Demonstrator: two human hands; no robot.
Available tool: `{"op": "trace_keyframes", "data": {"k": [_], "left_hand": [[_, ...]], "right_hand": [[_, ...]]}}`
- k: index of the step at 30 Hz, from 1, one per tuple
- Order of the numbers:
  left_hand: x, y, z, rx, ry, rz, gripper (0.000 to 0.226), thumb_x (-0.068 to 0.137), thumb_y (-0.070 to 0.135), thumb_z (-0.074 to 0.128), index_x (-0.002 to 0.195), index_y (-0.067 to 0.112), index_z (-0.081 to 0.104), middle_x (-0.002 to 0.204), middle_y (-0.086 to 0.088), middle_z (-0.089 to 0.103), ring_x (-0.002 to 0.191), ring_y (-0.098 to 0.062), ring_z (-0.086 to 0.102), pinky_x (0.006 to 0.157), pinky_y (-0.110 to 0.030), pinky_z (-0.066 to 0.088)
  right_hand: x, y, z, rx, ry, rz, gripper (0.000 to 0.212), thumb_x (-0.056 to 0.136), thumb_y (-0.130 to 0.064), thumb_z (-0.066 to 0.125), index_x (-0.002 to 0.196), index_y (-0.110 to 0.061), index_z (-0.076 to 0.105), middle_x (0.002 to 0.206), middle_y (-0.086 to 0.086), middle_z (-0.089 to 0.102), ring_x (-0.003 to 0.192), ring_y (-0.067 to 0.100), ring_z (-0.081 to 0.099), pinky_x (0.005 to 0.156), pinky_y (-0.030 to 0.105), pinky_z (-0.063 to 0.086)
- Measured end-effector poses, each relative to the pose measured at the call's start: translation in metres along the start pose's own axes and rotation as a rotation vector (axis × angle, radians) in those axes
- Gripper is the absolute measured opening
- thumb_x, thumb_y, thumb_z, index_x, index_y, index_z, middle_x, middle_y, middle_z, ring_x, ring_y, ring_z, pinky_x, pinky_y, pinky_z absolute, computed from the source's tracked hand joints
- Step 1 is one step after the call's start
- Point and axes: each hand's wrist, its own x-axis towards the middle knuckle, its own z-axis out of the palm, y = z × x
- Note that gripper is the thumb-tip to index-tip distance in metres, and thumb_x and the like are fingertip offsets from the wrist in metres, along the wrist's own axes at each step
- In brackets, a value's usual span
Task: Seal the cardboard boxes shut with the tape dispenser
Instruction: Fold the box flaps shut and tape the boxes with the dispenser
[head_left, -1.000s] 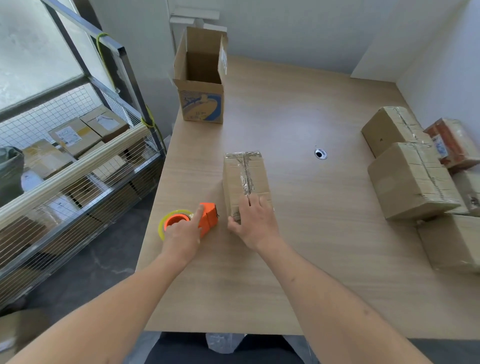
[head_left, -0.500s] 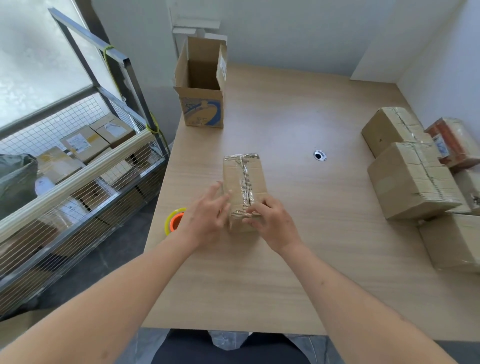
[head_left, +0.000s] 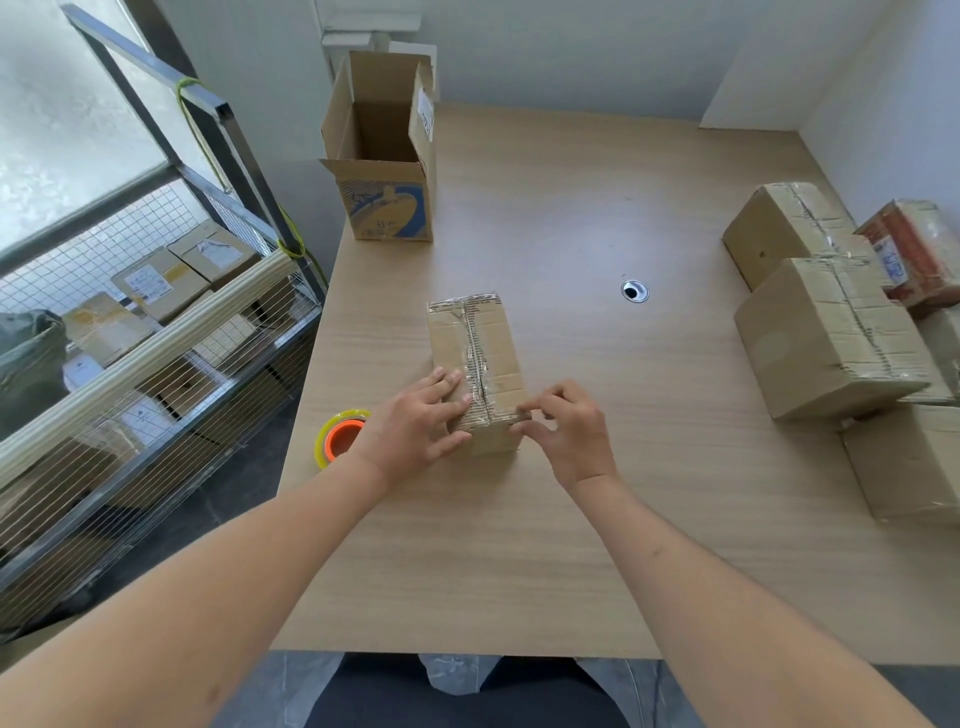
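A small brown cardboard box (head_left: 478, 348) lies on the wooden table (head_left: 597, 493) in front of me, with clear tape running along its top seam. My left hand (head_left: 415, 421) rests flat on the box's near left corner, fingers straight. My right hand (head_left: 563, 428) touches the near right edge, its fingertips curled and pressing the tape end at the corner. The orange tape dispenser (head_left: 340, 439) with its yellowish roll lies on the table left of my left hand, mostly hidden behind the wrist.
An open, empty cardboard box (head_left: 384, 156) with a blue print stands at the table's far left. Several taped boxes (head_left: 826, 332) crowd the right side. A cable hole (head_left: 635, 291) sits mid-table. A wire-mesh cart (head_left: 145, 332) holding parcels stands left of the table.
My left hand let go of the tape dispenser and moved right onto the box. My right hand shifted from the box's near top to its near right corner. The camera has tilted slightly.
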Motion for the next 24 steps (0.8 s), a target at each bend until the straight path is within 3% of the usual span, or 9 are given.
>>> {"op": "trace_keyframes", "data": {"k": [5, 10, 13, 15, 19, 24], "left_hand": [[0.0, 0.003, 0.0, -0.07, 0.011, -0.036, 0.048, 0.08, 0.027, 0.086, 0.122, 0.009, 0.073, 0.146, -0.014, 0.054, 0.139, -0.032, 0.047, 0.114, -0.042, 0.039], [0.001, 0.006, 0.0, -0.074, -0.025, -0.065, 0.05, 0.079, 0.024, 0.086, 0.125, 0.008, 0.071, 0.147, -0.015, 0.053, 0.141, -0.032, 0.045, 0.115, -0.045, 0.039], [0.001, 0.009, -0.001, -0.058, -0.033, -0.089, 0.052, 0.079, 0.025, 0.086, 0.126, 0.009, 0.071, 0.148, -0.013, 0.052, 0.141, -0.031, 0.044, 0.113, -0.047, 0.041], [0.001, 0.009, 0.0, -0.036, -0.036, -0.092, 0.052, 0.081, 0.026, 0.085, 0.128, 0.009, 0.069, 0.148, -0.013, 0.052, 0.141, -0.031, 0.044, 0.112, -0.048, 0.043], [0.003, 0.014, 0.004, -0.029, -0.029, -0.111, 0.055, 0.081, 0.034, 0.083, 0.128, 0.008, 0.069, 0.146, -0.014, 0.054, 0.14, -0.033, 0.046, 0.111, -0.05, 0.045], [0.011, 0.038, 0.008, 0.106, -0.043, -0.005, 0.067, 0.07, 0.04, 0.091, 0.126, 0.009, 0.07, 0.138, -0.016, 0.061, 0.127, -0.039, 0.058, 0.108, -0.047, 0.044]], "right_hand": [[-0.011, 0.005, -0.007, 0.223, 0.052, 0.331, 0.029, 0.073, -0.014, 0.09, 0.1, -0.01, 0.081, 0.087, 0.0, 0.078, 0.078, 0.013, 0.073, 0.085, 0.039, 0.06], [-0.025, -0.006, 0.004, 0.146, 0.035, 0.352, 0.017, 0.086, -0.016, 0.08, 0.103, -0.017, 0.082, 0.088, 0.0, 0.079, 0.077, 0.015, 0.074, 0.08, 0.039, 0.058], [-0.028, -0.014, 0.009, 0.032, 0.056, 0.346, 0.015, 0.091, -0.019, 0.074, 0.104, -0.019, 0.081, 0.086, 0.005, 0.078, 0.079, 0.027, 0.072, 0.075, 0.04, 0.056], [-0.026, -0.023, 0.012, -0.119, 0.035, 0.329, 0.019, 0.094, -0.02, 0.067, 0.11, -0.019, 0.077, 0.088, 0.012, 0.076, 0.083, 0.037, 0.069, 0.073, 0.042, 0.054], [-0.025, -0.038, 0.012, -0.248, -0.002, 0.266, 0.049, 0.097, -0.018, 0.054, 0.146, -0.017, 0.054, 0.082, 0.016, 0.073, 0.077, 0.04, 0.066, 0.072, 0.044, 0.053], [-0.021, -0.044, -0.006, -0.322, -0.076, 0.348, 0.046, 0.101, -0.021, 0.044, 0.145, -0.011, 0.05, 0.103, 0.019, 0.072, 0.097, 0.042, 0.066, 0.078, 0.043, 0.049]]}}
